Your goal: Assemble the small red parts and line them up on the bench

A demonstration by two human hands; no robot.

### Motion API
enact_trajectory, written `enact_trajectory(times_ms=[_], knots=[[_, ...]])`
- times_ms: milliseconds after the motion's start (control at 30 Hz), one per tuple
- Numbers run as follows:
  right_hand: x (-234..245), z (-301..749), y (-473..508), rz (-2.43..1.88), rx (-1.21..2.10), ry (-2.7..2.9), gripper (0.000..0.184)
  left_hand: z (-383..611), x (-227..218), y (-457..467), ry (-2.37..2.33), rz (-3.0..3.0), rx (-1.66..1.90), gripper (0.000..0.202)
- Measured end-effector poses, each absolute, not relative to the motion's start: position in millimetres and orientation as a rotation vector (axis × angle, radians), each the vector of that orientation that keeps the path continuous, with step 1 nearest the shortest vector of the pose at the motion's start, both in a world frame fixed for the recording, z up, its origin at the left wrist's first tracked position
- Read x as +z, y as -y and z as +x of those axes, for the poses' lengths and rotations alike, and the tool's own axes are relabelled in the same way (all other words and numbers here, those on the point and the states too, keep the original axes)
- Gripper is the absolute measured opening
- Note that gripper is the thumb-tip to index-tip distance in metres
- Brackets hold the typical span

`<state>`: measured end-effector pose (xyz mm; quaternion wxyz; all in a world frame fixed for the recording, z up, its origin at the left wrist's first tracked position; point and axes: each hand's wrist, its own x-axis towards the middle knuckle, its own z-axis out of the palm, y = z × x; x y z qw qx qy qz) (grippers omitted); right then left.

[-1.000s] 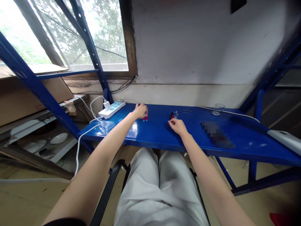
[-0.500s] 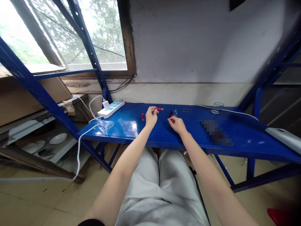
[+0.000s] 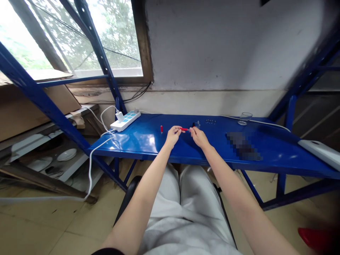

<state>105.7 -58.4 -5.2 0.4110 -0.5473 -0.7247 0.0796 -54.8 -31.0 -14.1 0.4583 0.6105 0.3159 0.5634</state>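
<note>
My left hand (image 3: pixel 173 136) pinches a slim red pen-like tube (image 3: pixel 184 129), held level above the blue table (image 3: pixel 138 141). At the tube's pale right end, my right hand (image 3: pixel 199 137) has its thumb and fingers closed. Whether a small part sits between those fingertips is hidden. Just behind the right hand lie small black pieces (image 3: pixel 193 124) and small clear pieces (image 3: pixel 198 124). A short red piece with a pale lower end (image 3: pixel 161 129) is on the table, left of my left hand. Several tiny metallic parts (image 3: pixel 210 122) form a row farther right.
A white power strip (image 3: pixel 125 120) with a plug and cable occupies the table's left end. Toward the right are a clear glass (image 3: pixel 244 119), a blurred-out dark object (image 3: pixel 243 146) and a white device (image 3: pixel 320 153). Blue frame posts flank the table.
My right hand has moved up from the small dark and red pieces to the tube's pale end. My left hand has brought the tube slightly lower and to the right.
</note>
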Motion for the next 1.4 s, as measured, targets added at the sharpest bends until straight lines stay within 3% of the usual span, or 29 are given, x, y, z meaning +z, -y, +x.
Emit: enact_trajectory(times_ms=[500, 933, 1400], knots=[[-5.9, 100.6, 59.2, -1.353, 0.096, 1.889, 0.038, -53.6, -13.2, 32.8, -0.698, 1.488, 1.359, 0.014], [-4.5, 100.5, 61.7, -1.290, 0.198, 1.828, 0.031, -56.7, -5.8, 40.1, -0.860, 1.447, 1.399, 0.015], [-10.0, 104.7, 54.9, -1.299, 0.084, 1.809, 0.030, -57.4, -8.4, 32.4, -0.992, 1.325, 1.542, 0.009]])
